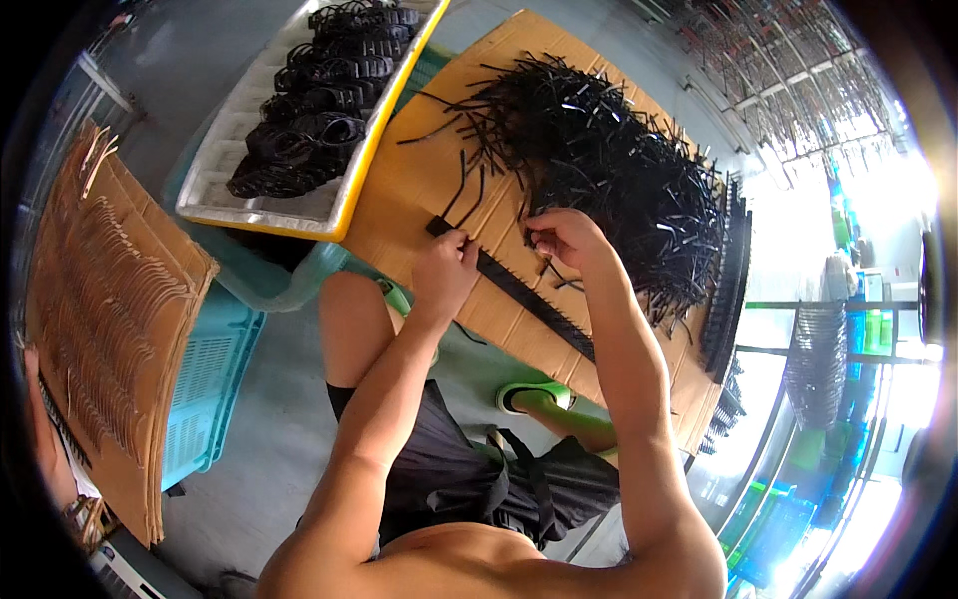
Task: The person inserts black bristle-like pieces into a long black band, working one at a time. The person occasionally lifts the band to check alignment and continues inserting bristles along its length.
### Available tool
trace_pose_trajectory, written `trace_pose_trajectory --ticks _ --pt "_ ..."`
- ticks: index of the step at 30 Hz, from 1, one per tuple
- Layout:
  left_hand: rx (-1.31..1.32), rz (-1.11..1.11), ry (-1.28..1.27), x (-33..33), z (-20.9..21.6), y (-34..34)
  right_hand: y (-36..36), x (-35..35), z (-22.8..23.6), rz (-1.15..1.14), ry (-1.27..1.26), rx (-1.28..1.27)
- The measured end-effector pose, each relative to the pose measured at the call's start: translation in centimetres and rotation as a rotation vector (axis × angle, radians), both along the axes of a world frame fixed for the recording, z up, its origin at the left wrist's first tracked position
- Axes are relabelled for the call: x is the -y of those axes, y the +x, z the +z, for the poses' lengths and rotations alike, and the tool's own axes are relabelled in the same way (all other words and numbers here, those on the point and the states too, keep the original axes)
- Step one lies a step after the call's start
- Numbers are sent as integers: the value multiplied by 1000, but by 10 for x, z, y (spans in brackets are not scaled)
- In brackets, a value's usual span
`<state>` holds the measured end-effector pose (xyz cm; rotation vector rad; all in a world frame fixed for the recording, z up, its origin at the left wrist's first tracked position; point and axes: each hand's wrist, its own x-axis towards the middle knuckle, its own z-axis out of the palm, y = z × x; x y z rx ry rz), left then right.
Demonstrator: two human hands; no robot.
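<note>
In the head view, grips the black toothed strip [524, 292] near its upper-left end with the left hand [446, 270], fingers folded and pressed together on it. Holds the strip aslant on tan cardboard [394, 210], running down to the right as far as the right forearm [639, 379], teeth along the upper edge. Holds the right hand [569, 240] between strip and pile, fingers curled, thumb and forefinger close together; cannot tell whether pinching or merely touching a thin dark piece [527, 240] there. Faces a tangled pile of short black pieces [639, 170] on the same cardboard, with more toothed strips [726, 290] along its right edge. Has to the left a white tray [225, 170] with a yellow side, bearing rows of black looped bundles [299, 140]. Farther left, shows a brown cardboard sheet [185, 255] with pale curved pieces [120, 260], beside a turquoise crate [205, 384]. Wears black shorts [419, 439] and green shoes [544, 394]. Cannot make out lettering on strip, tray or crate at this size.
</note>
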<state>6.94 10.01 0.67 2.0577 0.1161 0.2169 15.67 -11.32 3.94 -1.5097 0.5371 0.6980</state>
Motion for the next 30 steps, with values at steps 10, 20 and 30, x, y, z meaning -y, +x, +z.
trace_pose_trajectory --ticks 10,20,30 --pt "128 68 48 4 -13 -4 -61 -62 20 -182 22 631" --pt "342 -22 182 -3 -6 0 -76 -90 15 -37 -369 836" --pt "378 -66 194 -6 -8 2 -76 -86 13 9 -348 842"
